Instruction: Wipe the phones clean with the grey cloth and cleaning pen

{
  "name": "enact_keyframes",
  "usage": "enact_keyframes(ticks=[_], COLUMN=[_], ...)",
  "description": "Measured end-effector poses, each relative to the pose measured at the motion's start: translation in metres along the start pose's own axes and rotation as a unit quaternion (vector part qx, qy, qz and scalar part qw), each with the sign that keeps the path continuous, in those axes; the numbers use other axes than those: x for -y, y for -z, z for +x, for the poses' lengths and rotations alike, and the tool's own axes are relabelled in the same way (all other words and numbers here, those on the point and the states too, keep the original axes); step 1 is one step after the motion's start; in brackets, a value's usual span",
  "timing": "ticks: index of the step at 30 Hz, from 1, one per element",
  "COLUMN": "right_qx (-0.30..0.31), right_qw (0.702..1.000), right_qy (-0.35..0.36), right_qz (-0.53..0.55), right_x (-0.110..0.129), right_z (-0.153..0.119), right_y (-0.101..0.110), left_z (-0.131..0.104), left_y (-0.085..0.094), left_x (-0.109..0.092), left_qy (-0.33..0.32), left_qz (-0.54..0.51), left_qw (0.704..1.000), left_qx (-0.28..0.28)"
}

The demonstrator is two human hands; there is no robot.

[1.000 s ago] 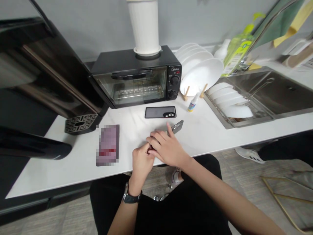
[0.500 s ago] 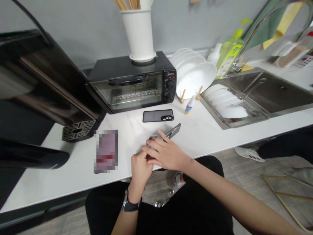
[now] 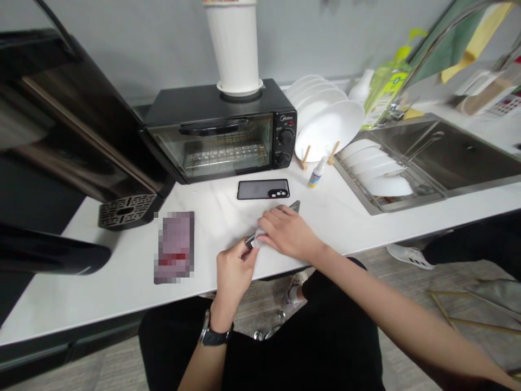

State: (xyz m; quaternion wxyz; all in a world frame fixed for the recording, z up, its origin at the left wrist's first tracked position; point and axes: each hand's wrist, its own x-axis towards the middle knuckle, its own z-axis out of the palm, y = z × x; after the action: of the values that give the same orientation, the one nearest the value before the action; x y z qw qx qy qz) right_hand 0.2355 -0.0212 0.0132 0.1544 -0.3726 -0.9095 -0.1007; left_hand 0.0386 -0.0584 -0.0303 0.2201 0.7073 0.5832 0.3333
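My left hand (image 3: 234, 271), below a wristwatch (image 3: 215, 336), is closed on the near left end of a smartphone (image 3: 295, 206), held slantwise just over the counter's front edge. My right hand (image 3: 287, 233) lies across the phone with its fingers curled together. A small white wipe (image 3: 259, 237) shows beneath its fingertips, pressed to the phone. Most of the phone's surface is hidden by that hand. Beyond the hands, a black-edged phone case (image 3: 256, 189) lies flat on the counter. To its right stands a small spray bottle (image 3: 317, 172).
A toaster oven (image 3: 220, 125) stands behind, carrying a white pot (image 3: 236, 49). White plates (image 3: 331, 130) lean in a rack beside the sink (image 3: 459, 184). At left are a blurred-out flat item (image 3: 175, 244) and a black machine (image 3: 81, 108). Another person's shoe (image 3: 409, 256) is at right.
My right hand has slid away from my left hand, up and right along the phone. The white wipe and the phone's near end now show between the hands. The view has shifted slightly.
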Motion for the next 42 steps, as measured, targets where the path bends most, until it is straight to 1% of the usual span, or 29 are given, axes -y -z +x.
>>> enact_keyframes(ticks=[3, 5, 7, 8, 9, 10, 12, 13, 14, 16, 17, 19, 20, 21, 23, 25, 26, 27, 28, 30, 32, 33, 34, 35, 37, 39, 40, 41, 42], right_qx=[0.059, 0.063, 0.033, 0.014, -0.003, -0.017, -0.031, -0.033, -0.030, -0.017, -0.012, -0.008, -0.010, -0.013, -0.018, -0.023, -0.028, -0.032, -0.034, -0.031, -0.019, -0.014, -0.012, -0.014, -0.033, -0.063, -0.072, -0.072, -0.064], right_qw=[0.990, 0.977, 0.967, 0.970, 0.981, 0.992, 0.999, 0.999, 0.999, 0.995, 0.987, 0.973, 0.971, 0.976, 0.995, 0.999, 0.997, 0.997, 0.999, 0.992, 0.970, 0.962, 0.962, 0.970, 0.994, 0.998, 0.997, 0.997, 0.995], right_qy=[-0.124, -0.197, -0.247, -0.237, -0.193, -0.123, 0.012, 0.033, 0.016, -0.094, -0.152, -0.223, -0.231, -0.211, -0.096, 0.042, 0.075, 0.069, 0.028, -0.108, -0.228, -0.261, -0.266, -0.237, -0.104, 0.020, 0.031, 0.000, -0.062], right_qz=[-0.035, -0.047, -0.050, -0.045, -0.034, -0.018, 0.010, 0.012, 0.006, -0.026, -0.044, -0.061, -0.057, -0.044, -0.003, 0.024, 0.023, 0.010, -0.011, -0.055, -0.080, -0.078, -0.065, -0.045, 0.001, 0.015, 0.004, -0.016, -0.038], right_x=[-0.024, -0.017, 0.004, 0.014, 0.022, 0.025, 0.018, 0.008, -0.002, -0.017, -0.018, -0.005, 0.007, 0.019, 0.035, 0.031, 0.021, 0.008, -0.005, -0.023, -0.020, -0.010, 0.003, 0.016, 0.035, 0.033, 0.025, 0.013, 0.001], right_z=[-0.003, -0.001, 0.001, 0.002, 0.001, -0.001, -0.009, -0.013, -0.017, -0.019, -0.017, -0.008, -0.002, 0.004, 0.010, 0.007, 0.002, -0.003, -0.008, -0.013, -0.011, -0.007, -0.003, 0.001, 0.005, 0.000, -0.004, -0.009, -0.013], right_y=[0.012, 0.016, 0.012, 0.008, 0.003, -0.002, -0.009, -0.010, -0.009, -0.004, 0.000, 0.006, 0.007, 0.007, 0.003, -0.003, -0.005, -0.005, -0.004, 0.001, 0.006, 0.008, 0.007, 0.005, -0.003, -0.010, -0.012, -0.012, -0.009], left_z=[-0.001, -0.001, -0.001, -0.001, -0.001, -0.001, -0.001, -0.002, -0.002, -0.002, -0.002, -0.002, -0.002, -0.002, -0.003, -0.003, -0.003, -0.003, -0.003, -0.003, -0.002, -0.002, -0.002, -0.002, -0.002, -0.002, -0.002, -0.002, -0.002], left_y=[-0.001, -0.001, -0.001, 0.000, 0.000, 0.000, -0.001, -0.002, -0.002, -0.003, -0.004, -0.004, -0.003, -0.003, -0.002, -0.001, -0.001, -0.001, -0.001, -0.001, -0.002, -0.002, -0.001, -0.001, 0.000, 0.000, 0.000, 0.000, 0.000], left_x=[-0.003, -0.005, -0.005, -0.004, -0.003, -0.002, 0.000, 0.000, 0.000, -0.002, -0.004, -0.005, -0.005, -0.004, -0.001, 0.001, 0.001, 0.000, -0.001, -0.003, -0.005, -0.005, -0.004, -0.003, 0.001, 0.003, 0.003, 0.002, 0.000], left_qy=[0.006, 0.008, 0.006, 0.004, 0.001, -0.004, -0.012, -0.012, -0.011, -0.005, -0.003, -0.005, -0.008, -0.011, -0.019, -0.027, -0.030, -0.031, -0.031, -0.028, -0.027, -0.028, -0.030, -0.034, -0.050, -0.063, -0.063, -0.056, -0.046], left_qz=[-0.042, -0.047, -0.043, -0.031, -0.015, 0.004, 0.023, 0.019, 0.008, -0.014, -0.020, -0.016, -0.007, 0.002, 0.019, 0.028, 0.026, 0.022, 0.016, 0.001, -0.007, -0.007, -0.004, -0.001, 0.010, 0.016, 0.013, 0.007, 0.000], left_qw=[0.999, 0.999, 0.999, 1.000, 1.000, 1.000, 1.000, 1.000, 1.000, 1.000, 1.000, 1.000, 1.000, 1.000, 0.999, 0.999, 0.999, 0.999, 0.999, 1.000, 1.000, 1.000, 1.000, 0.999, 0.998, 0.997, 0.997, 0.998, 0.999], left_qx=[0.010, 0.008, 0.005, 0.000, -0.006, -0.010, -0.014, -0.013, -0.010, -0.005, -0.003, -0.005, -0.009, -0.015, -0.028, -0.033, -0.029, -0.020, -0.010, 0.003, 0.002, -0.001, -0.005, -0.011, -0.028, -0.036, -0.032, -0.024, -0.015])
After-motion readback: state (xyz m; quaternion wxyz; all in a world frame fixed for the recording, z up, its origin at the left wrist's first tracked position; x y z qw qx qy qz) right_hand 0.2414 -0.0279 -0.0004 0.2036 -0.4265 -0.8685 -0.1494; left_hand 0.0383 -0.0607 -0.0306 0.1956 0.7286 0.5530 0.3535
